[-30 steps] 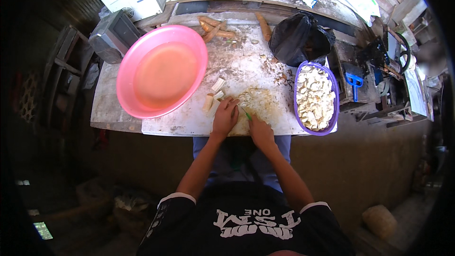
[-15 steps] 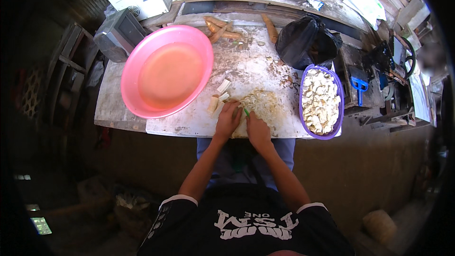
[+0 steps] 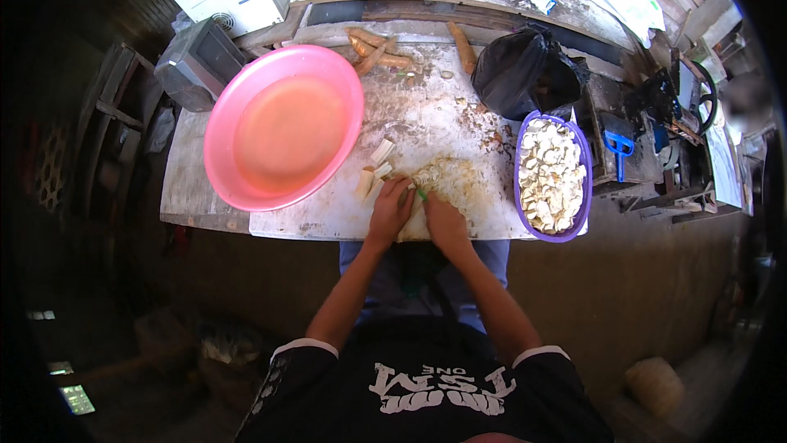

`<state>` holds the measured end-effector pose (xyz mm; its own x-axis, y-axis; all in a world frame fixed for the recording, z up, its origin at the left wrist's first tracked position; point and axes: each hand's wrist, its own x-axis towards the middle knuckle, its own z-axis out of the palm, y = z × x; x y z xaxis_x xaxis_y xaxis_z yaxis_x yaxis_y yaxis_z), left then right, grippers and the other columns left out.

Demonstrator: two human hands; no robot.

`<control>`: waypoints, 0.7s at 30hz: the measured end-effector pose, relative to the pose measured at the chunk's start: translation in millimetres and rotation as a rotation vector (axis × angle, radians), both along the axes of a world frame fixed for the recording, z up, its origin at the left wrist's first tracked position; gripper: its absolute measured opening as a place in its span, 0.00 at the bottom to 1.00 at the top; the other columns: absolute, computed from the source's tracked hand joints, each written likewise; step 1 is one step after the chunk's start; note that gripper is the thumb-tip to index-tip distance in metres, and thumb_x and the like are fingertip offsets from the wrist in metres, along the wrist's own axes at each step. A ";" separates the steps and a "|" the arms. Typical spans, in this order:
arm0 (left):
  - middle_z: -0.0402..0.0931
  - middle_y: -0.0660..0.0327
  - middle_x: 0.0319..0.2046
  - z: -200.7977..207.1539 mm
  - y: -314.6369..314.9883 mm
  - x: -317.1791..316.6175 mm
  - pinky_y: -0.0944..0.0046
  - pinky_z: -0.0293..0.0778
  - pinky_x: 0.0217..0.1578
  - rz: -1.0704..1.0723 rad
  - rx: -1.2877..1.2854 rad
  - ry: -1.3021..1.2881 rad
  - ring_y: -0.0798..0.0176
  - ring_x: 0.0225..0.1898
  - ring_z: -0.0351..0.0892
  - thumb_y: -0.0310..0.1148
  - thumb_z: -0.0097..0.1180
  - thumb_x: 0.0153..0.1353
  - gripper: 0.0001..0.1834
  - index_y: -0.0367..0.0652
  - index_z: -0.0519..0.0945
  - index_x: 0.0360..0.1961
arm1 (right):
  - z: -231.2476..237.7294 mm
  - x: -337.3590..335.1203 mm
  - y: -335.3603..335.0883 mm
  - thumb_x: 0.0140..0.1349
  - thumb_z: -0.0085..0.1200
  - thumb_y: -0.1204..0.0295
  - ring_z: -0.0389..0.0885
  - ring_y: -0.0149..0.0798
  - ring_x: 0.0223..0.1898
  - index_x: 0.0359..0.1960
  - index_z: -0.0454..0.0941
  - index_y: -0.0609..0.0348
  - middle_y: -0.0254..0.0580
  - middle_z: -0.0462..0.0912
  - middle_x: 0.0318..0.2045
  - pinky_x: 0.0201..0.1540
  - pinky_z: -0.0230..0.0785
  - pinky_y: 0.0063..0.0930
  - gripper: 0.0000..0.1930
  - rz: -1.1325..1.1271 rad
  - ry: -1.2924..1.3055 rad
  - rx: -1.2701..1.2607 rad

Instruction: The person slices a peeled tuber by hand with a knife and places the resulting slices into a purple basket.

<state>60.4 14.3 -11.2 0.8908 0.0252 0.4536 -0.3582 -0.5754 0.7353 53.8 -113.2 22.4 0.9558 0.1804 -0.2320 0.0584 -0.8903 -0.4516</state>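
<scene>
At the table's near edge, my right hand [image 3: 445, 220] grips a small knife with a green handle [image 3: 422, 194]; its blade is mostly hidden. Close on its left, my left hand [image 3: 392, 212] is closed on a pale piece of peeled cassava, largely covered by the fingers. Several peeled cassava chunks [image 3: 366, 184] lie just beyond and left of that hand. Thin pale slices [image 3: 447, 171] are scattered on the table ahead of the knife. To the right, a purple oval basin [image 3: 518, 185] holds many cassava slices [image 3: 553, 172].
A large pink basin [image 3: 215, 156] of cloudy orange-looking liquid stands on the left of the white table [image 3: 303, 218]. Unpeeled brown roots [image 3: 393, 59] lie at the back. A black plastic bag [image 3: 504, 74] sits behind the purple basin, with a blue-handled tool [image 3: 620, 148] farther right.
Both hands stay close together at nearly the same spot, with only a slight shift of the fingers and knife. The whole view has moved slightly.
</scene>
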 end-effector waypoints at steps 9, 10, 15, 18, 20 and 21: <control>0.70 0.50 0.40 4.9 -4.2 3.4 0.59 0.69 0.41 0.030 0.106 -0.023 0.49 0.40 0.72 0.25 0.54 0.51 0.13 0.37 0.74 0.40 | 2.6 -24.3 -17.4 0.62 0.39 0.62 0.76 0.59 0.28 0.36 0.66 0.56 0.58 0.76 0.22 0.32 0.67 0.51 0.11 -0.112 -0.029 0.074; 0.71 0.49 0.40 3.2 -3.5 4.0 0.59 0.70 0.40 0.041 0.085 -0.022 0.49 0.40 0.72 0.25 0.54 0.51 0.13 0.37 0.74 0.40 | 3.6 -24.0 -16.8 0.62 0.39 0.62 0.76 0.59 0.28 0.36 0.66 0.56 0.58 0.76 0.22 0.32 0.67 0.51 0.11 -0.112 -0.030 0.076; 0.72 0.49 0.38 1.7 0.8 6.4 0.59 0.69 0.39 0.020 -0.003 0.043 0.48 0.40 0.72 0.25 0.55 0.51 0.12 0.37 0.73 0.38 | 10.2 -14.5 -2.6 0.62 0.37 0.62 0.77 0.57 0.26 0.35 0.64 0.56 0.55 0.76 0.22 0.30 0.69 0.49 0.11 -0.090 -0.056 0.064; 0.72 0.50 0.37 3.3 0.4 8.4 0.60 0.69 0.39 0.012 -0.022 0.023 0.48 0.39 0.72 0.24 0.56 0.50 0.12 0.38 0.73 0.37 | 8.3 -7.7 3.7 0.63 0.37 0.61 0.77 0.56 0.26 0.35 0.64 0.56 0.55 0.76 0.22 0.29 0.69 0.48 0.12 -0.083 -0.061 0.078; 0.72 0.49 0.37 2.6 -0.2 7.4 0.60 0.69 0.39 0.006 -0.035 0.003 0.48 0.39 0.72 0.24 0.56 0.50 0.12 0.37 0.73 0.37 | 7.7 -7.2 4.4 0.63 0.37 0.61 0.76 0.58 0.26 0.36 0.65 0.57 0.56 0.76 0.21 0.29 0.68 0.50 0.12 -0.085 -0.067 0.094; 0.72 0.49 0.37 2.8 -0.4 7.2 0.59 0.70 0.38 0.006 -0.033 -0.003 0.48 0.38 0.73 0.24 0.56 0.50 0.11 0.37 0.73 0.37 | 7.7 -6.9 4.5 0.62 0.38 0.62 0.76 0.59 0.26 0.36 0.65 0.57 0.58 0.75 0.21 0.29 0.67 0.51 0.12 -0.091 -0.074 0.110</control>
